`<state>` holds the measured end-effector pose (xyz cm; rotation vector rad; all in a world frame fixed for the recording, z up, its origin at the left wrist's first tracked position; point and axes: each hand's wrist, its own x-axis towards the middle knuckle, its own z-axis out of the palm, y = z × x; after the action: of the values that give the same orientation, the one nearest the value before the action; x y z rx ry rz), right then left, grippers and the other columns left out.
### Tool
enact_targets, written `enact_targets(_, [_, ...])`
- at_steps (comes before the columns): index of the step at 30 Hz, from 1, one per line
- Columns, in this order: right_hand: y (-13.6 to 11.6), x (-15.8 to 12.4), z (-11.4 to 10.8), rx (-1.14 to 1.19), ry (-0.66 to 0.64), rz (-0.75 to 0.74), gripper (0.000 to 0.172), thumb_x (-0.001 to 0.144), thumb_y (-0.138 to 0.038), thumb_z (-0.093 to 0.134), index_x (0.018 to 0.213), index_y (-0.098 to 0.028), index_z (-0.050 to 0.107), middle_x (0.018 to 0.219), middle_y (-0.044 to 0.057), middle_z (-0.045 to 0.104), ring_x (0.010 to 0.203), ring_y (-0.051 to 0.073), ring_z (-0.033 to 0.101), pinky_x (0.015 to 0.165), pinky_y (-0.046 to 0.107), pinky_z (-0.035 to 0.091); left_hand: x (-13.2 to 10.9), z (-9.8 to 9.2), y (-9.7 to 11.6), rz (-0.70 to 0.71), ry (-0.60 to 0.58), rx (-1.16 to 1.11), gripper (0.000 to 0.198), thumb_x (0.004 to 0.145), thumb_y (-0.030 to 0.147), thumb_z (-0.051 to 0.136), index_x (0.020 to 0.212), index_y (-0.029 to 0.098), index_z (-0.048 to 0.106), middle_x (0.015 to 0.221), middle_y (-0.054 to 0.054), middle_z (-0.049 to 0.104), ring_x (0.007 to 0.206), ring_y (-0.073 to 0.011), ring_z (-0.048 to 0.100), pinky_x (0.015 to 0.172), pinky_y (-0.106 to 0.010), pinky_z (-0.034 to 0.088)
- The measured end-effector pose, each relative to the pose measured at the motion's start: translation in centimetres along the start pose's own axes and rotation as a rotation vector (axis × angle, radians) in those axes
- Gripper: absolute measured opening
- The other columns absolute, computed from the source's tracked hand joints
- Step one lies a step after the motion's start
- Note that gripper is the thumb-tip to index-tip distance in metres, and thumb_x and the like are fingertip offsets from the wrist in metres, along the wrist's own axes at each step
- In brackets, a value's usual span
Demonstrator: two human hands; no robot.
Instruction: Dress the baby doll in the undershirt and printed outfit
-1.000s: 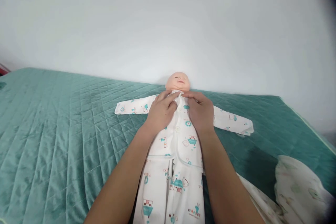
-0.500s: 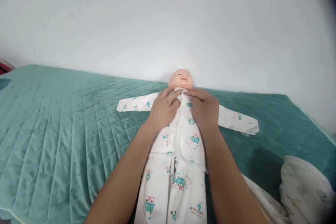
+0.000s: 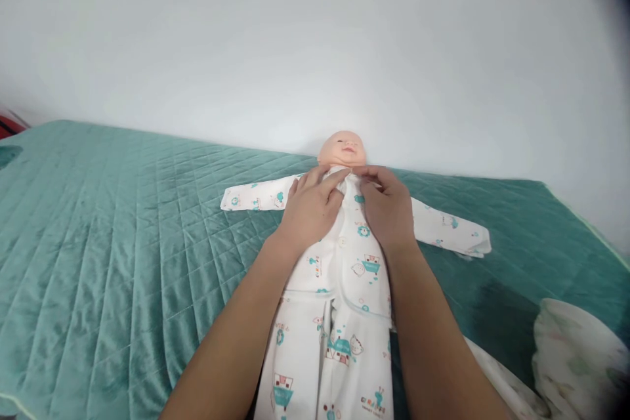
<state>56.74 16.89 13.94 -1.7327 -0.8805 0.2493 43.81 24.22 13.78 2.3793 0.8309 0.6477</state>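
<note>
A baby doll (image 3: pixel 343 147) lies face up, its head towards the wall. It wears a white printed baby shirt (image 3: pixel 361 289) with a front opening, and matching trousers (image 3: pixel 298 348) below. My left hand (image 3: pixel 315 207) rests on the upper chest, thumb and forefinger closed on the shirt's edge at the collar. Opposite it, my right hand (image 3: pixel 390 210) pinches the collar's other side, fingertips near the left ones. Whatever lies between the fingertips is too small to make out. Both long sleeves stretch out sideways. One button (image 3: pixel 342 243) shows lower on the shirt front.
A green quilted cover (image 3: pixel 147 230) lies under the doll. Behind its head rises a white wall (image 3: pixel 315 46). A crumpled pale printed cloth (image 3: pixel 575 354) lies at the lower right, partly behind my right forearm. Something red (image 3: pixel 10 126) shows at the far left edge.
The whole scene sits slightly farther right in the view. Both hands stay at the collar, and my right fingers are bent a little more.
</note>
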Motion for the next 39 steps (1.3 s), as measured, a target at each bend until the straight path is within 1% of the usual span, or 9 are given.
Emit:
enact_targets(3, [0.2, 0.1, 0.1, 0.005, -0.062, -0.072, 0.040, 0.081, -0.021, 0.048, 0.114, -0.026, 0.069, 0.123, 0.002, 0.070, 0.117, 0.025, 0.059, 0.104, 0.046, 0.042, -0.1, -0.2, 0.1, 0.008, -0.025, 0.041, 0.049, 0.099, 0.025, 0.034, 0.144, 0.036, 0.051, 0.155, -0.004, 0.044, 0.144, -0.0261, 0.038, 0.121, -0.054, 0.028])
enact_targets(5, [0.3, 0.1, 0.2, 0.024, -0.105, -0.097, 0.042, 0.083, -0.020, 0.046, 0.118, -0.028, 0.067, 0.127, 0.001, 0.068, 0.125, 0.024, 0.055, 0.109, 0.046, 0.039, -0.1, -0.2, 0.1, 0.023, -0.037, 0.059, 0.050, 0.100, 0.025, 0.034, 0.146, 0.035, 0.050, 0.156, -0.004, 0.042, 0.145, -0.0266, 0.038, 0.121, -0.055, 0.028])
enact_targets(11, [0.2, 0.0, 0.2, 0.018, -0.079, -0.099, 0.035, 0.083, -0.021, 0.049, 0.112, -0.027, 0.068, 0.118, 0.003, 0.071, 0.120, 0.026, 0.056, 0.106, 0.048, 0.041, -0.3, -0.3, 0.0, 0.036, -0.042, 0.071, 0.051, 0.100, 0.026, 0.034, 0.147, 0.038, 0.048, 0.157, -0.004, 0.041, 0.145, -0.0271, 0.038, 0.120, -0.056, 0.029])
enact_targets(18, [0.3, 0.1, 0.2, 0.037, -0.035, -0.099, 0.029, 0.082, -0.023, 0.052, 0.107, -0.025, 0.068, 0.111, 0.004, 0.071, 0.115, 0.026, 0.058, 0.102, 0.045, 0.043, -0.2, -0.3, 0.0, 0.034, -0.048, 0.035, 0.051, 0.099, 0.025, 0.034, 0.145, 0.038, 0.050, 0.155, -0.003, 0.043, 0.146, -0.0264, 0.037, 0.121, -0.055, 0.027])
enact_targets(25, [0.1, -0.1, 0.2, 0.090, -0.005, -0.060, 0.023, 0.084, -0.033, 0.058, 0.102, -0.024, 0.070, 0.103, 0.004, 0.071, 0.105, 0.023, 0.060, 0.095, 0.040, 0.047, -0.1, -0.2, 0.1, 0.019, -0.016, -0.002, 0.051, 0.098, 0.022, 0.035, 0.144, 0.034, 0.053, 0.153, -0.005, 0.046, 0.145, -0.0248, 0.038, 0.122, -0.052, 0.028])
enact_targets(29, [0.4, 0.0, 0.1, 0.103, 0.015, -0.034, 0.021, 0.081, -0.028, 0.056, 0.097, -0.024, 0.069, 0.103, 0.003, 0.071, 0.099, 0.022, 0.062, 0.094, 0.040, 0.047, -0.1, -0.2, -0.1, 0.039, -0.018, -0.057, 0.050, 0.097, 0.021, 0.036, 0.141, 0.037, 0.056, 0.152, -0.004, 0.047, 0.145, -0.0234, 0.038, 0.121, -0.050, 0.030])
enact_targets(32, [0.6, 0.3, 0.0, 0.128, 0.026, -0.049, 0.021, 0.079, -0.024, 0.055, 0.095, -0.023, 0.069, 0.102, 0.003, 0.071, 0.098, 0.021, 0.063, 0.094, 0.039, 0.047, -0.3, -0.1, -0.2, 0.052, 0.048, -0.130, 0.047, 0.097, 0.021, 0.039, 0.139, 0.032, 0.056, 0.151, -0.005, 0.047, 0.143, -0.0219, 0.042, 0.120, -0.046, 0.033])
enact_targets(36, [0.6, -0.2, -0.3, 0.154, 0.013, -0.077, 0.023, 0.078, -0.026, 0.057, 0.098, -0.024, 0.068, 0.108, 0.003, 0.072, 0.102, 0.021, 0.063, 0.097, 0.040, 0.047, -1.4, 0.1, 0.0, 0.074, 0.191, -0.200, 0.035, 0.097, 0.024, 0.048, 0.127, 0.023, 0.064, 0.141, -0.008, 0.057, 0.133, -0.0210, 0.053, 0.117, -0.040, 0.039])
enact_targets(39, [0.9, -1.9, -0.8, 0.150, -0.034, -0.089, 0.030, 0.084, -0.034, 0.058, 0.109, -0.023, 0.068, 0.120, 0.005, 0.070, 0.110, 0.023, 0.062, 0.104, 0.044, 0.044, -2.7, 0.2, 0.1, 0.117, 0.195, -0.147, 0.033, 0.098, 0.026, 0.047, 0.124, 0.024, 0.067, 0.143, -0.008, 0.058, 0.136, -0.0209, 0.050, 0.119, -0.041, 0.037])
